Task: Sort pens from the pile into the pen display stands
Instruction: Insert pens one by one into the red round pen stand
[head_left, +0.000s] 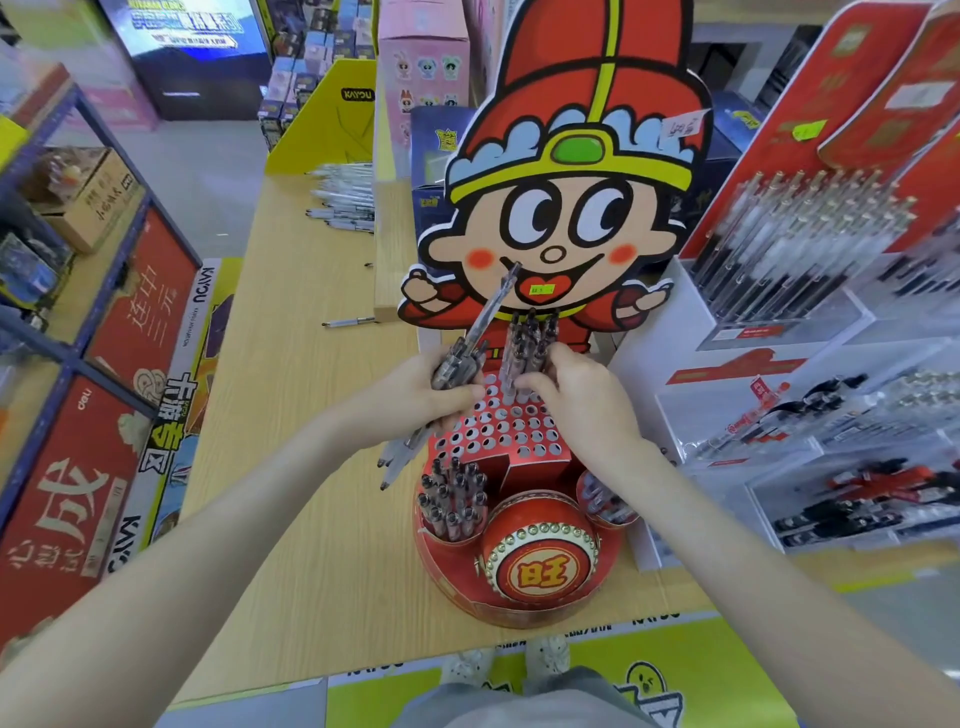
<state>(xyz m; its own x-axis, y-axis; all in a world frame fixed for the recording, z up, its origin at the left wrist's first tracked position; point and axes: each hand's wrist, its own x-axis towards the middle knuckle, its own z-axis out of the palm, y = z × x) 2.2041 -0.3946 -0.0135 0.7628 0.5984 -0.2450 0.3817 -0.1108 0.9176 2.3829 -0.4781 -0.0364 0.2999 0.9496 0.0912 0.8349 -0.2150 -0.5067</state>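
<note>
A red cartoon-figure pen stand with a perforated top panel sits on the wooden table. My left hand grips a bundle of clear black-tipped pens held slanted over the stand's left side. My right hand pinches a single pen upright over a hole, beside several pens standing at the panel's back. A front left cup is full of pens, and a front right cup holds several. The pile of pens lies far back on the table.
One loose pen lies on the table left of the stand. Clear acrylic displays of pens crowd the right side. Blue shelving with red boxes runs along the left. A big cardboard character rises behind the stand.
</note>
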